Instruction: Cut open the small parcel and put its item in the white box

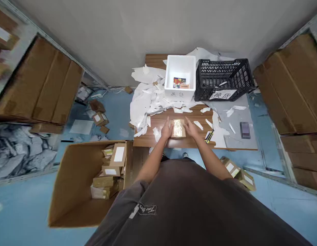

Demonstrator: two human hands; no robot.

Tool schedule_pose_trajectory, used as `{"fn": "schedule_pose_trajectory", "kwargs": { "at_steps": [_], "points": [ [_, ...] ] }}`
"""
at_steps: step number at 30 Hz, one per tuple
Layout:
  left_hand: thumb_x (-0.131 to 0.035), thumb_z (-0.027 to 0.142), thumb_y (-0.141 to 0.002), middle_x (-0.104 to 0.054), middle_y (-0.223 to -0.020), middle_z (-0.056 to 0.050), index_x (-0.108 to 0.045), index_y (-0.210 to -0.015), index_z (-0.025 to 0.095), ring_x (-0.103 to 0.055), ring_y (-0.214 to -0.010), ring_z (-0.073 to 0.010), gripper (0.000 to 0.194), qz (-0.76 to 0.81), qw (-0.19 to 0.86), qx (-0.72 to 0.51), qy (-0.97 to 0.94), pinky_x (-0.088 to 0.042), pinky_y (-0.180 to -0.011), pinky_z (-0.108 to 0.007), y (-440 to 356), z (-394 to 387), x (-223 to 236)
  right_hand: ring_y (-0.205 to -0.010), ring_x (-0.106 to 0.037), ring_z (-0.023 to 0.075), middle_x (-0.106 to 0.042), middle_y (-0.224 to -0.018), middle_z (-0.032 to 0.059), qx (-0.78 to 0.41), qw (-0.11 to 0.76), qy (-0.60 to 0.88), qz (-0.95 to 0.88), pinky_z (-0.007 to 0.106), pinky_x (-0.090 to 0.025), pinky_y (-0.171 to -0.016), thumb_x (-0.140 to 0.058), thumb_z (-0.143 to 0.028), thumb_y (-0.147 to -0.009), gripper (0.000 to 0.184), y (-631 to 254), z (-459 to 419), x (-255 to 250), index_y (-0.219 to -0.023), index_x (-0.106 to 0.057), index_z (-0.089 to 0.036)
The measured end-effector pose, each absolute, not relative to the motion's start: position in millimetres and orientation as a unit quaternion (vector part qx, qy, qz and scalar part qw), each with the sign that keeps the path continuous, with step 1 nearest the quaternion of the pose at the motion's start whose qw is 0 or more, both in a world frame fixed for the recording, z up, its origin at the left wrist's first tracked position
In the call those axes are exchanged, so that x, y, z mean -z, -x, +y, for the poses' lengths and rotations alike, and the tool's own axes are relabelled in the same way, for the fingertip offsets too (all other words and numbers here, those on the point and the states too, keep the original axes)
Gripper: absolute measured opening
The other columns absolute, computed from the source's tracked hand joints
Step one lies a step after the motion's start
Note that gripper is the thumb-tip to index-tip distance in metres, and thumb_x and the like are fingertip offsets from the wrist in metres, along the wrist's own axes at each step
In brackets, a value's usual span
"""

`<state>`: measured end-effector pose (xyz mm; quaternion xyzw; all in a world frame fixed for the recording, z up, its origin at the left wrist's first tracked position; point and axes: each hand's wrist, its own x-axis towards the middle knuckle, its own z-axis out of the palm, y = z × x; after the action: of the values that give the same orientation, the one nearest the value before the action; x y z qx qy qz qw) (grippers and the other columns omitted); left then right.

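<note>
A small brown cardboard parcel (178, 128) wrapped in shiny tape rests on the wooden table (171, 118) in front of me. My left hand (166, 130) grips its left side with curled fingers. On the parcel's right side is my right hand (191, 129), holding its edge. Both hands are closed on the parcel, which lies flat on the tabletop.
A white bin (180, 77) and a black crate (223, 80) stand at the table's back, with torn white paper (145, 99) heaped left. A dark phone (245, 130) lies right. An open carton (89, 181) of small boxes sits on the floor, lower left. Large cartons flank both sides.
</note>
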<state>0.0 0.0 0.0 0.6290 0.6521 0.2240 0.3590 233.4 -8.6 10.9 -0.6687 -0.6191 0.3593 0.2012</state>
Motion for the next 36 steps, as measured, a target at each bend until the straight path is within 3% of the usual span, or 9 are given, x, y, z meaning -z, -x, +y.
{"fn": "schedule_pose_trajectory", "kwargs": {
  "at_steps": [4, 7, 12, 15, 19, 23, 28, 32, 36],
  "points": [
    [-0.06, 0.033, -0.103, -0.051, -0.169, -0.016, -0.036, -0.173, 0.022, -0.053, -0.152, -0.0322, 0.075, 0.59, 0.398, -0.254, -0.655, -0.045, -0.126, -0.05, 22, -48, 12, -0.14, -0.064, 0.0348, -0.063, -0.158, 0.0171, -0.422, 0.219, 0.572, -0.669, 0.053, -0.051, -0.118, -0.062, -0.028, -0.093, 0.089, -252, -69, 5, -0.176, -0.032, -0.019],
    [-0.065, 0.026, -0.094, -0.047, -0.172, -0.014, -0.036, -0.174, 0.022, -0.048, -0.157, -0.0307, 0.084, 0.533, 0.448, -0.239, -0.677, -0.044, -0.128, -0.049, 22, -74, 17, -0.157, -0.047, 0.0323, -0.046, -0.173, 0.0151, -0.434, 0.232, 0.545, -0.679, 0.053, -0.04, -0.128, -0.06, -0.031, -0.094, 0.087, -242, -97, 15, -0.176, -0.032, -0.019],
    [-0.06, 0.031, -0.104, -0.07, -0.153, -0.007, -0.051, -0.166, 0.031, -0.072, -0.126, -0.0282, 0.063, 0.606, 0.432, -0.223, -0.63, -0.057, -0.112, -0.043, 20, -61, 4, -0.137, -0.065, 0.0348, -0.068, -0.152, 0.0149, -0.356, 0.207, 0.639, -0.649, 0.049, -0.051, -0.117, -0.048, -0.044, -0.108, 0.069, -219, -75, 4, -0.172, -0.04, -0.02],
    [-0.054, 0.038, -0.109, -0.073, -0.147, -0.007, -0.045, -0.17, 0.03, -0.074, -0.122, -0.0261, 0.062, 0.607, 0.413, -0.267, -0.624, -0.057, -0.109, -0.039, 24, -28, -1, -0.118, -0.074, 0.0344, -0.077, -0.134, 0.0148, -0.312, 0.194, 0.677, -0.637, 0.045, -0.056, -0.106, -0.045, -0.045, -0.111, 0.07, -215, -33, -8, -0.175, -0.035, -0.018],
    [-0.066, 0.036, -0.101, -0.056, -0.167, -0.012, -0.023, -0.178, 0.025, -0.063, -0.143, -0.0294, 0.089, 0.595, 0.448, -0.207, -0.634, -0.051, -0.119, -0.043, 23, -7, 11, -0.12, -0.073, 0.0344, -0.075, -0.139, 0.0182, -0.339, 0.143, 0.685, -0.629, 0.044, -0.056, -0.107, -0.052, -0.032, -0.106, 0.075, -205, 0, -2, -0.175, -0.031, -0.012],
    [-0.078, 0.03, -0.09, -0.025, -0.182, -0.018, -0.022, -0.178, 0.019, -0.033, -0.166, -0.0367, 0.104, 0.619, 0.414, -0.099, -0.66, -0.036, -0.132, -0.048, 13, -23, 25, -0.137, -0.064, 0.0328, -0.063, -0.158, 0.0187, -0.375, 0.093, 0.673, -0.63, 0.043, -0.049, -0.119, -0.058, -0.027, -0.099, 0.08, -199, -14, 19, -0.174, -0.033, -0.011],
    [-0.091, 0.041, -0.079, -0.004, -0.186, -0.015, -0.017, -0.178, 0.024, -0.017, -0.17, -0.0433, 0.125, 0.552, 0.358, 0.017, -0.753, -0.03, -0.134, -0.052, 10, -25, 20, -0.156, -0.046, 0.0317, -0.046, -0.172, 0.0175, -0.342, 0.139, 0.652, -0.662, 0.047, -0.04, -0.128, -0.054, -0.034, -0.102, 0.077, -231, -59, 36, -0.173, -0.035, -0.012],
    [-0.099, 0.06, -0.066, 0.002, -0.186, -0.015, -0.006, -0.179, 0.032, -0.018, -0.167, -0.0515, 0.149, 0.522, 0.33, 0.136, -0.775, -0.035, -0.129, -0.06, 15, 0, 10, -0.159, -0.042, 0.0309, -0.048, -0.169, 0.019, -0.302, 0.123, 0.697, -0.639, 0.047, -0.037, -0.13, -0.054, -0.034, -0.102, 0.071, -289, -97, 47, -0.169, -0.042, -0.012],
    [-0.095, 0.072, -0.065, 0.006, -0.186, -0.012, -0.001, -0.178, 0.038, -0.035, -0.161, -0.0516, 0.152, 0.529, 0.298, 0.189, -0.772, -0.041, -0.125, -0.061, 13, 16, 2, -0.15, -0.052, 0.0313, -0.057, -0.16, 0.0205, -0.281, 0.086, 0.786, -0.543, 0.045, -0.041, -0.126, -0.055, -0.029, -0.101, 0.065, -351, -126, 59, -0.164, -0.05, -0.011]
  ]
}}
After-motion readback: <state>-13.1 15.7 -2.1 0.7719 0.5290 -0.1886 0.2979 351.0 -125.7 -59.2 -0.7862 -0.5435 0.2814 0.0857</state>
